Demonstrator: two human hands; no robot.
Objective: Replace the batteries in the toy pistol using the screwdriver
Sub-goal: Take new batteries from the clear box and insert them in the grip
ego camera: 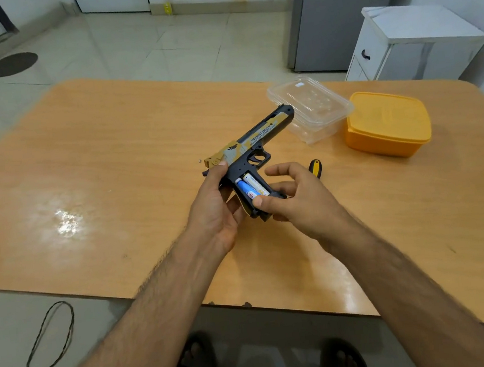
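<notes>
Toy pistol (255, 140) in both hands — batteries (250, 187) exposed

Toy pistol (255, 141) over table (112, 155) centre, batteries (250, 187) in grip. Screwdriver (315, 168) just right. Clear container (310, 107), lidded box (386, 123) toward far right corner.

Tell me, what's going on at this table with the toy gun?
A person is changing the batteries in a toy pistol. The left hand grips it by the rear, while the right hand holds the bottom of the grip, thumb against the open battery slot. Two batteries sit inside, uncovered. A screwdriver lies on the table just behind the right hand, and a clear box and a yellow box stand farther back.
</notes>
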